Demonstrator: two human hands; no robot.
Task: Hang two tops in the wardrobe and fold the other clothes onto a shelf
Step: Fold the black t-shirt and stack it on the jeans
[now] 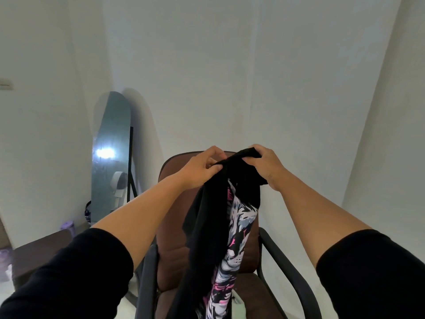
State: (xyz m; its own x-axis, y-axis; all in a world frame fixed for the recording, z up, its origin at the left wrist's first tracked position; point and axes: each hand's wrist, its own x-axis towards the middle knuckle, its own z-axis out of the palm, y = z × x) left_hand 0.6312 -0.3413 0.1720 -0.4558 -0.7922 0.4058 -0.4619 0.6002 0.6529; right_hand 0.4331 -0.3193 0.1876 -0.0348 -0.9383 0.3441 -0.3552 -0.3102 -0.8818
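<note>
Head view is showing a black top (208, 226) with a pink-and-grey print hanging over a brown chair (171, 171); left hand (202, 168) and right hand (264, 164) are pinching its upper edge; its lower end is running out of frame.

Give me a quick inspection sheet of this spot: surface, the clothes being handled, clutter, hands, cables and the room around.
Surface: brown chair with black armrests, directly below the hands; no table in use.
Job's things: black top with a pink, grey and white print, held up by its upper edge and hanging down over the chair. Wardrobe, hangers and shelf: nothing seen.
Clutter: purple bottle on a dark low table at left.
Hands: left hand pinches the top's upper edge; right hand grips the same edge.
Cables: nothing seen.
Surroundings: plain white walls; a mirror leans in the left corner.
</note>
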